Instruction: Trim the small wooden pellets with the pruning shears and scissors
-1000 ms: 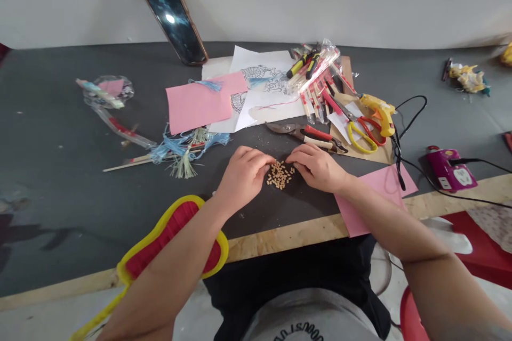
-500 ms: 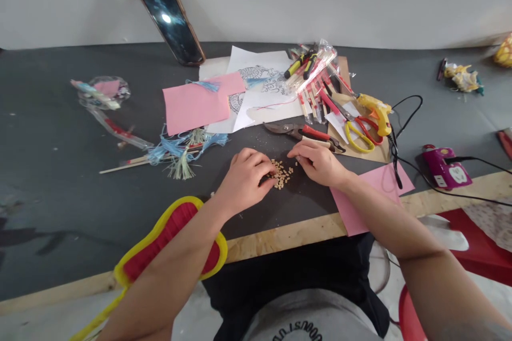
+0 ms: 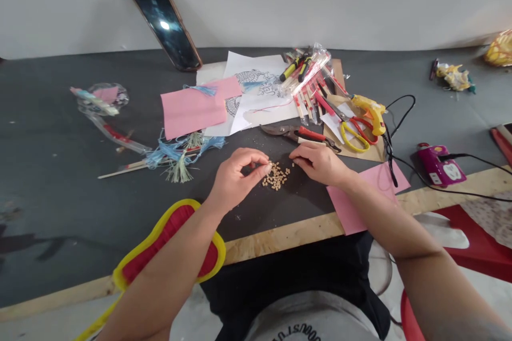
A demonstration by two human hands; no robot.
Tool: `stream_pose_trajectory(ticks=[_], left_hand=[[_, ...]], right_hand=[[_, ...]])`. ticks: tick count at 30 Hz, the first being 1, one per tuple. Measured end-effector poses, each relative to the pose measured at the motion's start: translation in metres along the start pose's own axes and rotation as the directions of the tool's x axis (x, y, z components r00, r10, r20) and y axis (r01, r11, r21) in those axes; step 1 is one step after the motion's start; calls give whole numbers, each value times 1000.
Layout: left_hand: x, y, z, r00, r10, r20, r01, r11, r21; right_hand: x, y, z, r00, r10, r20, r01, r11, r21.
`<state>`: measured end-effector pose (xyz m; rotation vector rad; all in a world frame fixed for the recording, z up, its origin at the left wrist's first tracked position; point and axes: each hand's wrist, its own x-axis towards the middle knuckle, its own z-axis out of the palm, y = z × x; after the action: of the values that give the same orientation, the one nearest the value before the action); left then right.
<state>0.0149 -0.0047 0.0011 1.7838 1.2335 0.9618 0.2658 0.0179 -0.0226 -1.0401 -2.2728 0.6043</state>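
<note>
A small heap of short, pale wooden pieces lies on the dark tabletop between my hands. My left hand is at the heap's left edge, with thumb and forefinger pinched on what looks like one small wooden piece. To the right of the heap, my right hand rests low on the table with its fingers curled together. Whatever its fingertips hold, if anything, is hidden. One loose piece lies just below those fingertips. Snips with red handles lie just beyond my right hand.
Farther back are pink paper, printed sheets, wrapped sticks, scissors and a yellow glue gun. Tassels lie left; a red-and-yellow padded shape is under my left forearm. A phone leans on the wall.
My left hand has drawn slightly left off the heap, its thumb and forefinger now pinched together, and more of the heap shows. My right hand has barely moved.
</note>
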Motion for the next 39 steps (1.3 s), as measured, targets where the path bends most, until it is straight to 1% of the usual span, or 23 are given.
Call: stream_pose_trajectory(ticks=[1, 3, 5, 7, 9, 11, 14, 17, 19, 22, 24, 25, 27, 28, 29, 30, 31, 33, 35, 39], left_hand=[[0, 1, 0, 998, -63, -11, 61, 993, -105], [0, 2, 1, 984, -179, -5, 171, 942, -288], [1, 2, 2, 965, -260, 17, 244, 879, -410], [2, 1, 2, 950, -308, 45, 290, 823, -489], [3, 0, 2, 940, -334, 66, 315, 777, -545], [4, 0, 1, 933, -350, 79, 327, 740, -588], [5, 1, 1, 927, -365, 89, 337, 703, -627], [6, 3, 0, 926, -368, 84, 333, 689, -644], [7, 4, 0, 927, -364, 87, 328, 677, -659], [7, 5, -2, 924, -363, 116, 341, 650, -679], [8, 5, -3, 923, -364, 127, 348, 643, -683], [8, 5, -3, 923, -363, 126, 347, 644, -682], [8, 5, -2, 923, -366, 119, 345, 648, -679], [8, 4, -2, 922, -368, 118, 347, 651, -675], [8, 3, -1, 921, -371, 119, 350, 654, -671], [8, 2, -1, 921, -372, 118, 351, 658, -666], [8, 2, 0, 922, -369, 118, 350, 661, -664], [8, 0, 0, 927, -357, 118, 339, 656, -674], [8, -2, -1, 934, -341, 111, 317, 640, -700], [9, -5, -2, 943, -319, 98, 285, 617, -734]], right_hand=[[0, 0, -1, 1000, 2, 16, -2, 1000, -14], [-1, -1, -2, 999, 21, 26, -20, 999, -24], [0, -2, -2, 999, 52, 5, -52, 999, -7], [0, -3, -2, 995, 96, -41, -96, 995, 4], [0, -5, -3, 989, 121, -82, -123, 992, -19], [1, -7, -5, 990, 107, -95, -113, 991, -65], [2, -13, -11, 997, 36, -65, -44, 990, -131], [2, -15, -23, 999, -7, -36, 0, 982, -190], [2, -8, -34, 999, 2, -39, -11, 970, -241], [0, 14, -56, 994, 80, -69, -100, 924, -369], [-2, 31, -71, 976, 187, -114, -219, 838, -500], [-4, 39, -77, 952, 271, -141, -303, 777, -553], [-8, 50, -86, 875, 449, -178, -456, 645, -614], [-11, 53, -89, 835, 512, -201, -512, 591, -623], [-13, 55, -91, 807, 549, -218, -548, 557, -624], [-16, 56, -92, 794, 564, -227, -564, 543, -622], [-18, 57, -92, 792, 562, -238, -570, 543, -616], [-21, 58, -92, 803, 538, -258, -569, 560, -602], [-22, 62, -92, 799, 533, -280, -582, 567, -582], [-22, 75, -92, 785, 560, -266, -597, 568, -566]])
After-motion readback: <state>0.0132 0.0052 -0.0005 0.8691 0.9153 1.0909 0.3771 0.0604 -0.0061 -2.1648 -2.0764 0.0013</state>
